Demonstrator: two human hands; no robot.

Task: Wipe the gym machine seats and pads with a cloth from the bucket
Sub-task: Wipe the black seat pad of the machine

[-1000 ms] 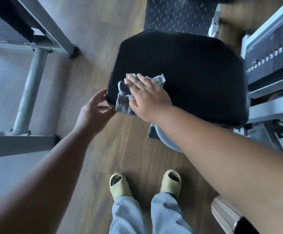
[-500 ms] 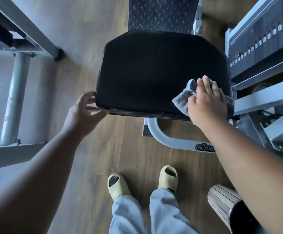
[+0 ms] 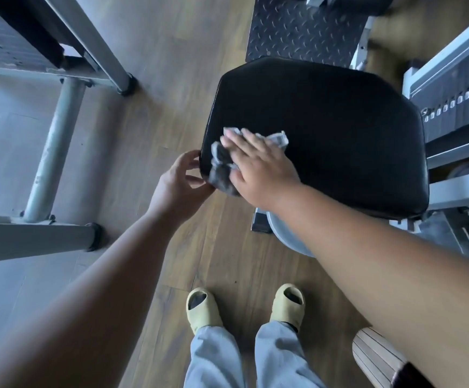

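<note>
The right hand lies flat on a grey cloth, fingers straight and close together, pressing it onto the near-left corner of the black seat pad. The fingers point away from the person and a little to the left. The cloth is soft and crumpled, bunched into folds; one pale corner sticks out past the fingertips on the far right side, and a darker wad hangs over the pad's near-left edge beside the thumb. Its long axis runs roughly from that hanging wad up toward the pale corner, slantwise across the pad's corner.

The left hand is just beside the pad's left corner, its curled fingers touching the edge of the pad; whether it truly grips the edge or only rests against it cannot be told.

The seat pad is a broad, smooth, glossy cushion, vinyl-like, with clipped corners and a stitched rim, its long axis running left to right. It sits on a pale grey metal frame. Beyond it lies a dark diamond-patterned footplate, and to the right a weight stack with a row of small white labels. On the left stand grey tubular legs of another machine. The floor is wood-grain plank. Below are pale yellow slip-on shoes and light grey trousers, with a ribbed beige cylinder at the lower right.
</note>
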